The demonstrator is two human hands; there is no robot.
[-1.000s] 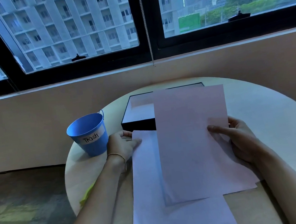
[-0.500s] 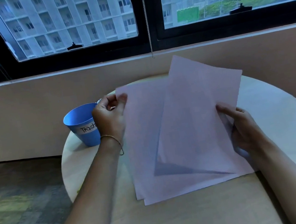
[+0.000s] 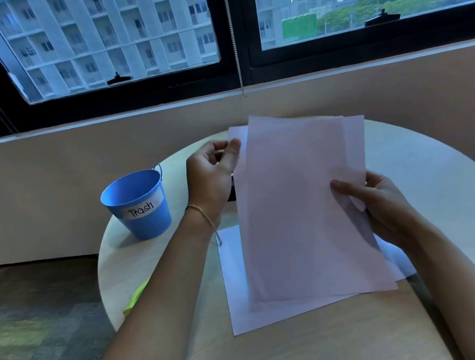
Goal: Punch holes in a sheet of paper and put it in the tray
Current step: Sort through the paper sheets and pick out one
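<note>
two thin pale sheets (image 3: 310, 199) held upright, left hand (image 3: 213, 174) pinching a top corner, right hand (image 3: 382, 207) gripping the right edge, above one flat sheet (image 3: 238, 297) and one blue bucket (image 3: 141, 206) on a round table (image 3: 445, 179).

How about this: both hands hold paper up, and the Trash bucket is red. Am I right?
Almost. In the head view the bucket is blue, not red. The left hand and right hand do hold paper up.

Thin matt paper sheets (image 3: 306, 215), smooth pale wood-look table (image 3: 302, 352), glossy blue bucket (image 3: 138, 204), paper label (image 3: 141, 209)
</note>
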